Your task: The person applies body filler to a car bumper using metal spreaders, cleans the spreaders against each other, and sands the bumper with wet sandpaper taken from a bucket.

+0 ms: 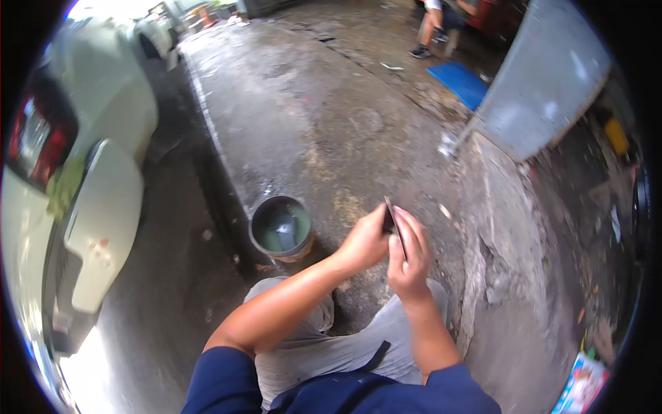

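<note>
Dark thin piece [393, 219], flat, held up in the air in front of the knees, seen nearly edge-on. Cannot tell material or exact outline: blurred, partly covered by fingers.

Left hand [365, 241]: curled mostly closed, fingertips at the piece's left face and upper part, apparently pinching; cannot see the thumb's contact clearly. Right hand [410, 255]: part closed, fingers long and together on the far side, thumb on the near side, piece sandwiched between.

Step in hand, judging by pose: handling or adjusting the piece with both hands at once, well clear of any surface. Likely calls next for a steady two-sided pinch, with fingertips kept off the thin edge.

Below: grey trousers [331, 352], knees bent and apart. Forward-left of the hands, near the left knee: bucket [281, 201], upright on wet concrete ground [324, 96], with greenish liquid [271, 241] and a pale shape [287, 238] inside, too unclear to name.

Further left: pale vehicle [114, 76] with red tail light [31, 131], green cloth [65, 183] draped just beside it. Far right: grey metal panel [545, 76], tilted; blue mat [460, 83] just beyond. Behind the mat: another person [431, 24], partly visible.
</note>
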{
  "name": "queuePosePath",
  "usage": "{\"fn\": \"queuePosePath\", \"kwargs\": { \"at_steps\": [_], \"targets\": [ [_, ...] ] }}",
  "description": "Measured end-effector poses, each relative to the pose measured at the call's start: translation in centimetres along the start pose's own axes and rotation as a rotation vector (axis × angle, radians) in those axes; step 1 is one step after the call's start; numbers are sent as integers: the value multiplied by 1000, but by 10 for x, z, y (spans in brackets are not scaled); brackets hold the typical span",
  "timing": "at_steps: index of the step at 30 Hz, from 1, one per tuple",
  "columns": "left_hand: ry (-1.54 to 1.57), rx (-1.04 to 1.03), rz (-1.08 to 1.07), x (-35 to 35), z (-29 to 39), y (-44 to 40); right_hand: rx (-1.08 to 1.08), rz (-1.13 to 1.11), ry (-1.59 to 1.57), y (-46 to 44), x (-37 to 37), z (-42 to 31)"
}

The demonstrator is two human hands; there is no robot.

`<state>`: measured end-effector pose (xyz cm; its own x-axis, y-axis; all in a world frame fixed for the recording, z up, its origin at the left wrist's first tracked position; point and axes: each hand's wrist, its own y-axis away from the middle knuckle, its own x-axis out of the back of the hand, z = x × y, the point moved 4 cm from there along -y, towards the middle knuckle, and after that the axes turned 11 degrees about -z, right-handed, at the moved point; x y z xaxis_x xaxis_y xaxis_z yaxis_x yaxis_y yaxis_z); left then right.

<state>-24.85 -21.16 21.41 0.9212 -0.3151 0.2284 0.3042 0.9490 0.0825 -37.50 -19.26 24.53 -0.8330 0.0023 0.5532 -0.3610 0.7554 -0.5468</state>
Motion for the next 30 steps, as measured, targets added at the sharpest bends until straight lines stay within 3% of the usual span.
{"fn": "queuePosePath", "kwargs": {
  "at_steps": [3,5,8,11,15,17,19,21,26,28,30],
  "targets": [
    [-80,-99,-73,-7,10,6,-324,184,-124,-6,2,71],
    [-19,-62,-151,-11,13,9,-382,256,-144,2,11,131],
    [-11,67,-153,0,2,5,-602,276,-640,9,41,151],
    [99,127,-130,11,-4,0,-654,349,-669,0,56,151],
    [-299,51,-250,2,17,4,-698,401,-566,-9,46,186],
    [-371,-16,-249,-2,30,5,-650,370,-334,-13,35,186],
    [-363,-123,-179,-4,37,5,-712,304,-364,-1,13,177],
    [-327,-90,-111,-2,32,2,-653,220,-507,12,-2,145],
    [-285,-3,-55,3,11,-4,-785,58,-687,56,-20,127],
    [-179,107,-31,6,4,-9,-769,-70,-596,71,-16,123],
    [-330,-77,31,11,11,-11,-739,-96,-615,83,-9,131]
  ]
}}
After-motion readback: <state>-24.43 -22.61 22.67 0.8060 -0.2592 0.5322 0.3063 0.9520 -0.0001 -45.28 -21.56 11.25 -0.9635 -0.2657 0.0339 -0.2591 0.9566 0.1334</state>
